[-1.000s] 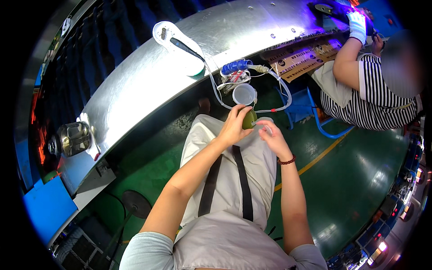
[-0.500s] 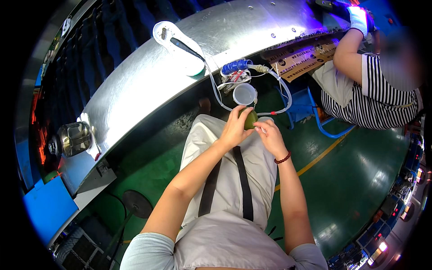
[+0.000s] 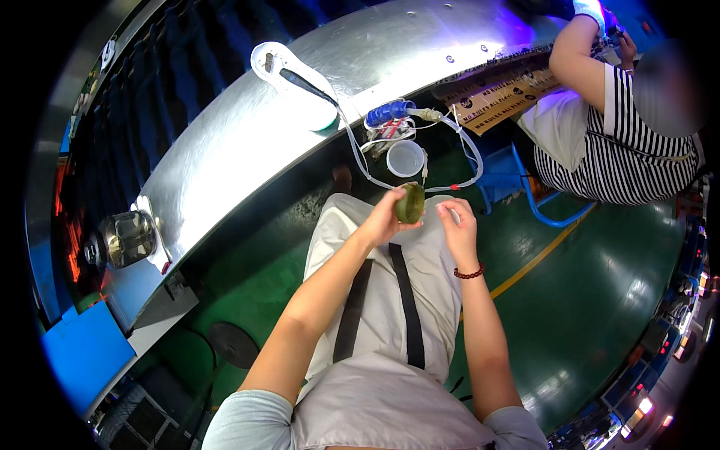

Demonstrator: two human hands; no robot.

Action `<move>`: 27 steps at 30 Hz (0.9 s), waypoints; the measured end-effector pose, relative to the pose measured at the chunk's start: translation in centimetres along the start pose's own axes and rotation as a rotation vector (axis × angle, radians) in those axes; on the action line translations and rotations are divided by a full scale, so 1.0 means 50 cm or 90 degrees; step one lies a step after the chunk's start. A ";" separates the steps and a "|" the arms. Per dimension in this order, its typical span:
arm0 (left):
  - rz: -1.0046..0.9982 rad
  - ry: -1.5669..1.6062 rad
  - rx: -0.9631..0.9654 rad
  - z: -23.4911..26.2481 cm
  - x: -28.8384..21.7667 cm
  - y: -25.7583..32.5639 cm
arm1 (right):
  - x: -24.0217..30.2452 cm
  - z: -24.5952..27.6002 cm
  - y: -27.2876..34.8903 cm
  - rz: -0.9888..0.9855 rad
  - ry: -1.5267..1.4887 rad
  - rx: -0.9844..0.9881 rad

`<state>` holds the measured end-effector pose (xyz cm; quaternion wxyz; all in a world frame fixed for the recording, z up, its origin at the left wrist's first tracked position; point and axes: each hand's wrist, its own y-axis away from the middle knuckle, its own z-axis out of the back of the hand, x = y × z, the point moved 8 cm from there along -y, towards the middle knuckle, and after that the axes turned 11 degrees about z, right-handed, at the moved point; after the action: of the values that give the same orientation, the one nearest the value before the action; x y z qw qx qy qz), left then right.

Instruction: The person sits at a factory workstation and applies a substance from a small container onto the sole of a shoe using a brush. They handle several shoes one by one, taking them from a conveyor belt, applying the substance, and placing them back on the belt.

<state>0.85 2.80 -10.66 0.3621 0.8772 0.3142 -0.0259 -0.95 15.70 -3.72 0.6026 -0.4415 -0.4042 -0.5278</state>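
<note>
Above my lap, my left hand (image 3: 388, 217) grips a round, hollow, olive-green piece (image 3: 410, 204) by its side, thumb on the rim. The opening of that piece faces to the right; what it is exactly, I cannot make out. Just right of it, apart from it, my right hand (image 3: 460, 223) has its thumb and fingertips pinched together. Anything inside that pinch is too small to name. A white round cup (image 3: 405, 159) stands beyond my hands, below the bench edge, beside a blue coiled hose (image 3: 386, 114) and clear tubing (image 3: 475, 154).
A curved metal bench (image 3: 217, 150) runs along the left and far side. On it lie a white, slotted, shoe-shaped piece (image 3: 296, 90) and a clear jar (image 3: 131, 238). At right a person in stripes (image 3: 600, 165) sits near a blue metal frame (image 3: 529, 187) and a cardboard box (image 3: 499, 101).
My right hand has come away from the green piece, moving to the right. My left hand has turned the piece, so its hollow shows. The person's gloved hand at far right has moved up.
</note>
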 end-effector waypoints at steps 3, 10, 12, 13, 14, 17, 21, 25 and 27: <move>0.078 0.184 0.084 -0.020 0.000 -0.003 | 0.020 -0.018 -0.008 0.052 0.061 0.035; 0.108 0.294 0.131 -0.020 -0.001 -0.010 | 0.083 -0.066 -0.050 0.161 0.270 0.087; 0.104 0.273 0.114 -0.023 -0.003 -0.009 | 0.093 -0.080 -0.060 0.210 0.340 0.114; 0.107 0.267 0.123 -0.025 -0.002 -0.009 | 0.094 -0.088 -0.062 0.218 0.358 0.125; 0.109 0.261 0.133 -0.025 0.000 -0.010 | 0.095 -0.095 -0.066 0.228 0.376 0.136; 0.111 0.259 0.144 -0.025 0.001 -0.013 | 0.093 -0.110 -0.075 0.253 0.424 0.154; 0.099 0.215 0.141 -0.026 0.016 -0.019 | 0.070 -0.131 -0.072 0.278 0.493 0.205; 0.082 0.184 0.142 -0.025 0.021 -0.022 | 0.074 -0.138 -0.060 0.333 0.543 0.218; 0.088 0.184 0.144 -0.017 0.023 -0.029 | 0.084 -0.133 -0.058 0.326 0.542 0.253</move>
<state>0.77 4.74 -11.26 0.2133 0.9263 0.2972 0.0902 -3.22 8.02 -1.30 0.8949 -0.1503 -0.0955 -0.4093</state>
